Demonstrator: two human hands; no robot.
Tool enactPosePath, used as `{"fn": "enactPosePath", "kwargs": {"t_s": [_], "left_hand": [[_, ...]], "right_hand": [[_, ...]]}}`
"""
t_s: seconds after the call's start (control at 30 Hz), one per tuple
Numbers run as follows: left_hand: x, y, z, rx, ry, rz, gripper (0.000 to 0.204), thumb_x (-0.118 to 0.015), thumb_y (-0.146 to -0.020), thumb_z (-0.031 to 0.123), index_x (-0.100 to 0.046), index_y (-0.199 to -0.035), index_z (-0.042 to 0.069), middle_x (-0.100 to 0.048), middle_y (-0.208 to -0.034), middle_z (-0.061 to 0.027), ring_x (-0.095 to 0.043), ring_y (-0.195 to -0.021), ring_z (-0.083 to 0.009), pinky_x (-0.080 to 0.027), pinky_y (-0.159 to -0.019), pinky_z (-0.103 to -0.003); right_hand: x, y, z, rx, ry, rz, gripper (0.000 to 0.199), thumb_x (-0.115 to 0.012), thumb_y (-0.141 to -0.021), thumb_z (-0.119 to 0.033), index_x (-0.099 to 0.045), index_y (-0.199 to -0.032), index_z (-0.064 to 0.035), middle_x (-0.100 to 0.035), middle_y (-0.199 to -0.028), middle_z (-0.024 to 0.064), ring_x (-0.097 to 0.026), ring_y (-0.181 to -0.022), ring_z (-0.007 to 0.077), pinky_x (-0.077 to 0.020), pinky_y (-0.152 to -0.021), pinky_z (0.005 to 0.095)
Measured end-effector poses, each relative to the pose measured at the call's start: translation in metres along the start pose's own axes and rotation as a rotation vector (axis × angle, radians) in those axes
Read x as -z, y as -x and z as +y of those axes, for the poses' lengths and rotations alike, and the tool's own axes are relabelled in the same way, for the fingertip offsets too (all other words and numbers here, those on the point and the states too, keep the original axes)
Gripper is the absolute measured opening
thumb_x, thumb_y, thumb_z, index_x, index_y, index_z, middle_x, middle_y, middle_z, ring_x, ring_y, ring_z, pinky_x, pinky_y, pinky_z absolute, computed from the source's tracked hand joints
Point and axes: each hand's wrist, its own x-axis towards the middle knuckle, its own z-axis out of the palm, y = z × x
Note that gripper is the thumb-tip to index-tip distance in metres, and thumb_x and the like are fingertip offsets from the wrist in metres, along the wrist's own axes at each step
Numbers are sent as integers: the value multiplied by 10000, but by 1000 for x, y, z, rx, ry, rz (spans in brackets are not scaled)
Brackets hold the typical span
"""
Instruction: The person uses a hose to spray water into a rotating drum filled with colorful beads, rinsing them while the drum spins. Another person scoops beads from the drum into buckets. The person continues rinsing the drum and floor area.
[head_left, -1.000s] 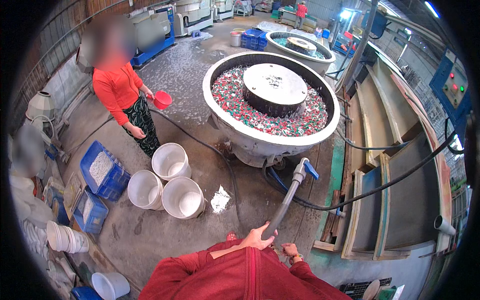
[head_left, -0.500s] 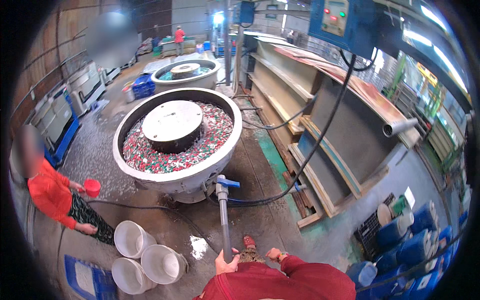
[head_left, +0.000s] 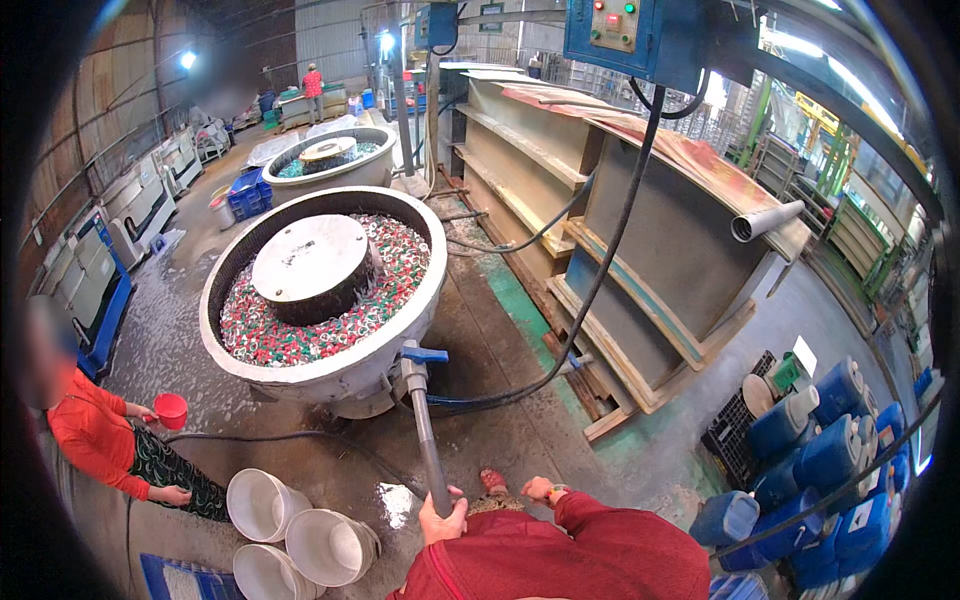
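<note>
My left hand (head_left: 443, 516) is closed round the near end of a grey plastic pipe (head_left: 430, 455). This pipe slopes up to a valve with a blue lever (head_left: 425, 355) at the rim of a large round tub (head_left: 325, 380). Inside the tub, small red, green and white pieces (head_left: 395, 275) lie around a raised drum with a white lid (head_left: 310, 257). My right hand (head_left: 541, 489) hangs by my right side with its fingers curled in, and nothing shows in it.
At left a co-worker in orange (head_left: 95, 435) holds a red scoop (head_left: 171, 410), near several white buckets (head_left: 335, 545). A black hose (head_left: 300, 435) crosses the wet floor. Tall tanks (head_left: 640, 270) stand at right, with blue drums (head_left: 830, 455) nearer. A second round tub (head_left: 370, 165) stands behind.
My view has swung a little to the right, so the tub and valve sit farther left. My left hand stays on the pipe. The co-worker still holds the scoop.
</note>
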Motion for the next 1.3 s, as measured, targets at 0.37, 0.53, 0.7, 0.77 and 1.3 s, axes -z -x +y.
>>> {"fn": "enactPosePath", "kwargs": {"t_s": [0.37,0.53,0.7,0.77,1.3], "left_hand": [[6,-5,-8,10,23,-14,175,-599,-754,-44,-545,-885,57,-506,-568,-2,-443,-389,-63,-326,-356,-228],[9,-4,-12,2,21,-11,173,-596,-756,-48,-545,-885,56,-510,-574,-5,-444,-391,-62,-327,-355,-226],[2,1,-15,1,6,-5,166,-591,-760,-49,-544,-883,52,-514,-577,-13,-449,-391,-66,-333,-356,-225],[4,-1,-8,4,-4,-5,165,-587,-761,-51,-544,-883,51,-513,-578,-13,-452,-393,-67,-336,-358,-226],[5,1,-11,42,-33,-40,163,-604,-757,-32,-553,-889,50,-501,-574,5,-434,-407,-53,-328,-367,-221]], "right_hand": [[-12,-8,6,-91,-7,-91,390,-447,-716,-74,-677,-1010,-185,-664,-706,62,-625,-558,167,-536,-572,310],[-18,-15,5,-110,-13,-127,352,-458,-739,-95,-680,-996,-188,-666,-712,65,-634,-561,174,-534,-579,311],[-15,-16,16,-93,-25,-119,396,-430,-712,-56,-684,-990,-178,-657,-676,60,-624,-547,165,-533,-559,307],[-15,-18,8,-77,-9,-122,396,-426,-711,-55,-685,-986,-175,-655,-672,59,-627,-553,166,-532,-560,305],[-14,-13,13,-110,-40,-120,381,-455,-724,-59,-667,-1030,-142,-661,-690,71,-646,-584,175,-538,-555,308]]}}
